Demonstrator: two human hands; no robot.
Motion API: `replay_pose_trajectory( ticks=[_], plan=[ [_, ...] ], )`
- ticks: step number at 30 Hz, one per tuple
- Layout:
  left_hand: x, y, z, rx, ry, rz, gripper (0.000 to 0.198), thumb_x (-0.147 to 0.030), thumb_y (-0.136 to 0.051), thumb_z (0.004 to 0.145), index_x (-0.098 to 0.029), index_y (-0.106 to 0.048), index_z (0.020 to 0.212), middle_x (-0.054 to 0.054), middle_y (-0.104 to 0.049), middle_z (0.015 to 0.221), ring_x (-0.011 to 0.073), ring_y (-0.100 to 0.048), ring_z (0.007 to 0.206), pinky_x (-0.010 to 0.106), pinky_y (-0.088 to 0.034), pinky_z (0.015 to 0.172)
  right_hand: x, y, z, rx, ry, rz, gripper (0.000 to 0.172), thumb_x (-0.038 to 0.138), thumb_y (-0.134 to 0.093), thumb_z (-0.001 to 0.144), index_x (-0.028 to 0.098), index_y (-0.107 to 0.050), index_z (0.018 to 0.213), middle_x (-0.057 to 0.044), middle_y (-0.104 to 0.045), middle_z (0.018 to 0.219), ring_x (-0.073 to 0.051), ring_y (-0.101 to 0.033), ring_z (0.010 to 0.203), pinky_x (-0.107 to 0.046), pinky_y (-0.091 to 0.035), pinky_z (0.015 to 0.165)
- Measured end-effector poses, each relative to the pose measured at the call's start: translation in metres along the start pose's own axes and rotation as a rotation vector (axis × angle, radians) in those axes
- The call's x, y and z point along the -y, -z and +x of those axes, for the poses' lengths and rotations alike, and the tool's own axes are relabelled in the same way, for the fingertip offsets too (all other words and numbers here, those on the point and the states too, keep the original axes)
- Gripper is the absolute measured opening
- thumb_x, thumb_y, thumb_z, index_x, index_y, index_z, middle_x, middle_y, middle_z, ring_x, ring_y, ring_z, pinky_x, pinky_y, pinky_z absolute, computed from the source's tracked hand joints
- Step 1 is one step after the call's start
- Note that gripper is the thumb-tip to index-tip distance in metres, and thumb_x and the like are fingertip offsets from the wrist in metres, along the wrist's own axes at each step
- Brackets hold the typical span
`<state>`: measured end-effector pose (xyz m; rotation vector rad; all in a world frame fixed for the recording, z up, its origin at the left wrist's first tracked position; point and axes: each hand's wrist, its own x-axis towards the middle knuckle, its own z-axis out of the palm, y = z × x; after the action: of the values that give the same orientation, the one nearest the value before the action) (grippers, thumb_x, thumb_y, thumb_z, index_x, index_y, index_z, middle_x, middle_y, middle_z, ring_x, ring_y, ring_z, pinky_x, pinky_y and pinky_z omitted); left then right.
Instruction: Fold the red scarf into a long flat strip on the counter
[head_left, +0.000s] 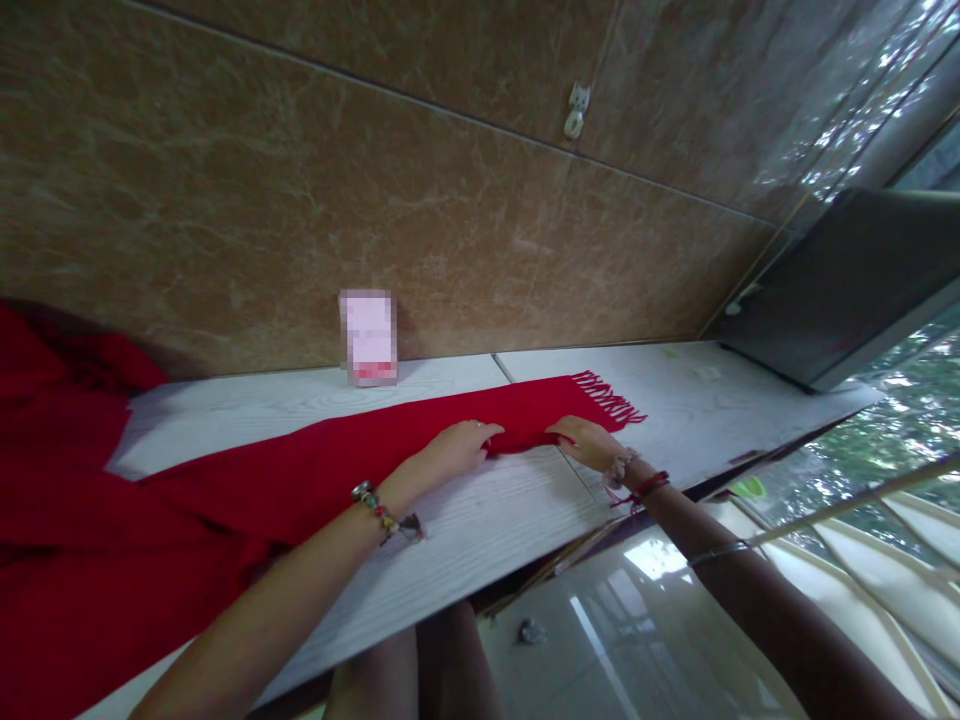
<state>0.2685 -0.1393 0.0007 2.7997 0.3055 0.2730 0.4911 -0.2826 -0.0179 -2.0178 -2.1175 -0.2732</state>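
A red scarf [420,425] lies along a white wood-grain bench top, folded into a long narrow strip with a fringe at its right end. My left hand [461,448] grips the scarf's near edge around the middle of the strip, fingers closed on the cloth. Closer to the fringe, my right hand [589,442] pinches the same edge between thumb and fingers. A short stretch of red cloth runs between both hands. The scarf widens into a loose, rumpled heap on the left, which runs out of view.
A pink-and-white blurred box [369,335] stands against the brown marbled tile wall [262,220]. At the right end of the white bench top [510,510] is a dark grey panel [840,280]. Glossy floor lies below the near edge, with a pale rack [862,580] at right.
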Motion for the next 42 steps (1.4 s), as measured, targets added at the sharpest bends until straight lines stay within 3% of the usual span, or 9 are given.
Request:
replay_pose_trajectory(
  ticks=[5,10,17,24,29,33,36,39,42],
  plan=[
    [0.012,0.002,0.001,-0.029,0.078,-0.194,0.032,-0.008,-0.048,0.077,-0.017,-0.060,0.105,0.005,-0.064,0.104,0.0140,-0.059,0.093,0.023,-0.042,0.084,0.005,-0.002,0.007,-0.032,0.106,0.016,0.028,0.026,-0.054,0.076,0.017,-0.059,0.102,-0.009,-0.063,0.100,-0.020,-0.056,0.095,-0.036,-0.046,0.084],
    [0.013,0.000,0.001,-0.055,0.101,-0.218,0.033,-0.006,-0.049,0.076,-0.018,-0.060,0.104,0.004,-0.066,0.101,0.0134,-0.060,0.091,0.022,-0.043,0.082,0.008,-0.004,0.013,0.000,-0.017,-0.068,0.018,0.013,-0.047,0.077,0.017,-0.061,0.088,-0.008,-0.063,0.089,-0.019,-0.057,0.085,-0.033,-0.047,0.077],
    [0.017,-0.002,0.003,-0.080,0.033,-0.002,0.027,-0.011,-0.050,0.078,-0.016,-0.059,0.104,0.007,-0.064,0.101,0.0167,-0.058,0.094,0.027,-0.043,0.083,-0.009,0.002,0.017,0.039,-0.175,-0.015,0.012,0.011,-0.049,0.077,0.017,-0.060,0.076,-0.007,-0.062,0.081,-0.018,-0.057,0.079,-0.031,-0.047,0.073],
    [0.022,0.002,0.002,-0.050,0.032,0.139,0.033,-0.018,-0.047,0.082,-0.019,-0.051,0.115,0.010,-0.064,0.096,0.0196,-0.059,0.089,0.027,-0.045,0.070,-0.019,0.015,0.024,0.105,-0.129,-0.021,0.016,0.016,-0.047,0.080,0.017,-0.063,0.080,-0.008,-0.065,0.084,-0.018,-0.059,0.080,-0.030,-0.046,0.072],
    [0.025,0.006,0.000,0.001,-0.065,0.147,0.042,-0.014,-0.040,0.085,-0.026,-0.041,0.125,0.006,-0.064,0.094,0.0159,-0.059,0.082,0.023,-0.042,0.065,-0.019,0.022,0.026,0.155,-0.083,-0.033,0.018,0.015,-0.047,0.080,0.016,-0.064,0.085,-0.008,-0.066,0.088,-0.019,-0.060,0.084,-0.030,-0.046,0.074],
    [0.019,0.012,-0.004,0.054,-0.179,0.154,0.035,-0.006,-0.039,0.080,-0.022,-0.057,0.106,0.004,-0.064,0.092,0.0136,-0.058,0.082,0.023,-0.042,0.070,-0.018,0.025,0.024,0.227,-0.090,-0.061,0.017,0.014,-0.050,0.079,0.016,-0.065,0.087,-0.009,-0.066,0.092,-0.020,-0.060,0.087,-0.031,-0.046,0.078],
    [0.016,0.013,-0.005,0.073,-0.201,0.140,0.022,-0.011,-0.042,0.080,-0.017,-0.062,0.089,0.005,-0.064,0.087,0.0147,-0.057,0.079,0.024,-0.042,0.071,-0.020,0.025,0.023,0.260,-0.101,-0.085,0.017,0.014,-0.050,0.078,0.015,-0.066,0.085,-0.010,-0.067,0.090,-0.021,-0.060,0.086,-0.032,-0.047,0.078],
    [0.017,0.012,-0.006,0.057,-0.173,0.049,0.018,-0.021,-0.051,0.078,-0.017,-0.059,0.093,0.005,-0.063,0.091,0.0161,-0.056,0.082,0.025,-0.043,0.072,-0.021,0.026,0.024,0.282,-0.107,-0.080,0.017,0.013,-0.050,0.078,0.014,-0.066,0.084,-0.011,-0.067,0.089,-0.022,-0.061,0.085,-0.033,-0.047,0.078],
    [0.018,0.011,-0.007,0.050,-0.035,-0.033,0.032,-0.021,-0.057,0.073,-0.017,-0.053,0.105,0.005,-0.062,0.092,0.0161,-0.056,0.083,0.023,-0.043,0.069,-0.011,0.024,0.026,0.258,-0.057,-0.036,0.019,0.013,-0.052,0.076,0.017,-0.065,0.089,-0.009,-0.066,0.093,-0.022,-0.059,0.091,-0.035,-0.046,0.081]
  ],
)
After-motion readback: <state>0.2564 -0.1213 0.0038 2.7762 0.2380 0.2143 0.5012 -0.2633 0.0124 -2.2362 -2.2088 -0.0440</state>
